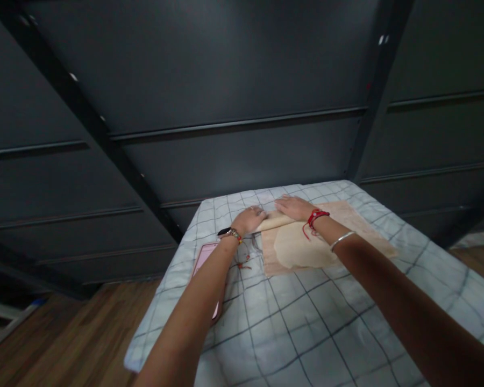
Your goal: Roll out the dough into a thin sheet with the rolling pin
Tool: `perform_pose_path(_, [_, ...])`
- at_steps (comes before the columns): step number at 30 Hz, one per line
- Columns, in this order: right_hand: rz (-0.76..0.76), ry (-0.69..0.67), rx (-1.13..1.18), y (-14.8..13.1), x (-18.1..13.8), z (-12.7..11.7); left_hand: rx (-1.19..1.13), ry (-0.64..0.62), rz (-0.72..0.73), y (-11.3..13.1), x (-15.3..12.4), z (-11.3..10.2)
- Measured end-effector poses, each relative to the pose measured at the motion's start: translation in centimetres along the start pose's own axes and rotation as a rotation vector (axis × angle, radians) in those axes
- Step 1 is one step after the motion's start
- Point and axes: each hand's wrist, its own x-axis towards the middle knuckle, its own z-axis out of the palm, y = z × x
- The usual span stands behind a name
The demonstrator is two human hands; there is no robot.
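Observation:
A peach-coloured cloth (pixel 349 217) with a large cream patch lies on a bedspread, its far left edge turned over into a pale roll. My left hand (pixel 250 219) is at the left end of this roll, fingers curled onto it; the fingertips show poorly. Across the roll, farther right, rests my right hand (pixel 294 207), palm down with fingers stretched away from me. A dark watch (pixel 225 232) and a beaded bracelet circle my left wrist. On my right wrist are a red thread bracelet (pixel 318 214) and a silver bangle (pixel 342 240).
Under the cloth is a white bedspread (pixel 274 317) with dark grid lines. A phone (pixel 204 255) with a pink screen lies left, partly behind my left forearm. Dark grey panels (pixel 234 64) rise just beyond the far edge. Wooden floor (pixel 105 322) shows at lower left.

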Motion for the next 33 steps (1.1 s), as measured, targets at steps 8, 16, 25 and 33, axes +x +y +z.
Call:
perform_pose_path(8, [0.061,-0.012,0.061,-3.1,-5.0,-1.6,-0.033,0.086,-0.066,5.2,-6.1,-0.8])
perform_pose_path(16, [0.042,0.087,0.052,-6.0,-11.3,-2.9,0.058,0.154,-0.086,10.4,-11.7,-1.0])
perform_pose_path(25, [0.020,0.067,0.061,-5.2,-9.3,-2.4,0.023,0.185,-0.195,10.2,-10.8,-0.5])
perform_pose_path(33, [-0.008,-0.004,0.018,-3.8,-2.7,-1.1,0.005,0.102,-0.327,6.7,-7.1,-1.1])
